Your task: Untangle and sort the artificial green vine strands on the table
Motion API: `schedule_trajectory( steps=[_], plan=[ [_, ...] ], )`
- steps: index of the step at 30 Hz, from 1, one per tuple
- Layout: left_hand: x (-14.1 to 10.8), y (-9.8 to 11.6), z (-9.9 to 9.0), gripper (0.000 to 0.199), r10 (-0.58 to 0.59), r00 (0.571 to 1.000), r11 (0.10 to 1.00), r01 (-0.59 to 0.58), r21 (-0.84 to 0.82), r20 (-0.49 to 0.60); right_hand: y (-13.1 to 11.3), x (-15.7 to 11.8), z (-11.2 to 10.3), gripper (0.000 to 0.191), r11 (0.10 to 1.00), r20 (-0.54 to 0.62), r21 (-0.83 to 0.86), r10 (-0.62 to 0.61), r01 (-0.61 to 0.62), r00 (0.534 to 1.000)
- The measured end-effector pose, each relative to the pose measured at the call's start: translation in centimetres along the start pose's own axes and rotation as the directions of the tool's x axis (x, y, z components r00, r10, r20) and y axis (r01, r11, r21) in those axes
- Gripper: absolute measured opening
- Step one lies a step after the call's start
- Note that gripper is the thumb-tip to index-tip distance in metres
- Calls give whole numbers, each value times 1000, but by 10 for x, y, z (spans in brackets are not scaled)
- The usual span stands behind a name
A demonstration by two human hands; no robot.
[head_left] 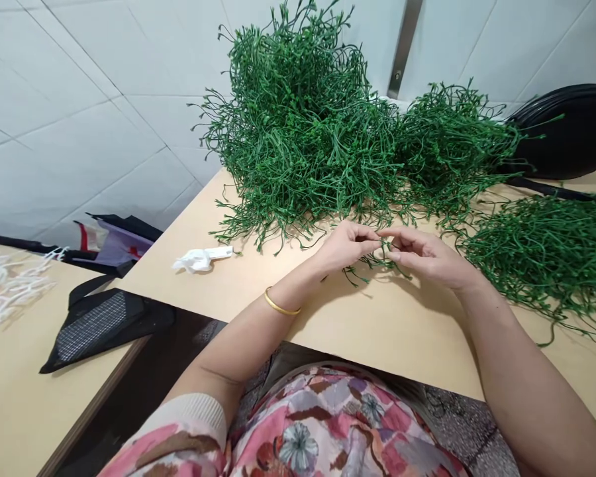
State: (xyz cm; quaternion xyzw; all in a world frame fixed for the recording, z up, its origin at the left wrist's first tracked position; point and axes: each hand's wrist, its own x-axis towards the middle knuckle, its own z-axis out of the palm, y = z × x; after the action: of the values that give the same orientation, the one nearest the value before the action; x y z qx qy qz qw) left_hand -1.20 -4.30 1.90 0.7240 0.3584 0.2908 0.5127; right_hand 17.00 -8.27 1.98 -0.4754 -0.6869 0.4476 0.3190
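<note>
Both of my hands meet over the table in front of the green heap. My left hand (348, 248) pinches a thin green stem piece (386, 245) from the left, thumb and fingers together. From the right, my right hand (424, 253) holds the same piece between thumb and index finger. More green stems hang below and between the fingers, partly covered by them. Behind my hands rises a large heap of green stems with small budded tips (302, 132). A smaller green pile (551, 252) lies to the right of my right hand.
A crumpled white item (201, 259) lies on the wooden table (179, 285) at the left. Another green heap (442, 146) and a round black object (571, 132) stand at the back right. On a lower left surface are white strands (12, 285) and a black mesh bag (99, 324).
</note>
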Motion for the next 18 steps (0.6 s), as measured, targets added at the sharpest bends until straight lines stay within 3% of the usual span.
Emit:
schedule_trajectory(
  steps=[2, 6, 10, 12, 14, 18],
  plan=[
    [-1, 0, -1, 15, 26, 1000, 998, -26, 59, -7, 0, 1, 1, 36, 1000, 14, -25, -4, 4, 1000],
    [0, -1, 2, 16, 95, 995, 971, -86, 223, -33, 3, 3, 4, 26, 986, -82, -165, -37, 23, 996],
    [0, -3, 5, 18, 143, 989, 962, -131, 238, -31, 2, 5, 10, 23, 897, -210, -415, -258, 153, 943],
    [1, -5, 6, 21, 167, 985, 955, -153, 254, -33, 1, 5, 12, 23, 829, -266, -539, -337, 151, 903],
    [1, -7, 7, 21, 189, 981, 947, -172, 272, -35, 0, 5, 14, 22, 796, -294, -596, -339, 106, 894],
    [2, -10, 10, 19, 180, 980, 952, -152, 266, -86, -1, 5, 14, 18, 808, -270, -588, -253, 49, 929]
  ],
)
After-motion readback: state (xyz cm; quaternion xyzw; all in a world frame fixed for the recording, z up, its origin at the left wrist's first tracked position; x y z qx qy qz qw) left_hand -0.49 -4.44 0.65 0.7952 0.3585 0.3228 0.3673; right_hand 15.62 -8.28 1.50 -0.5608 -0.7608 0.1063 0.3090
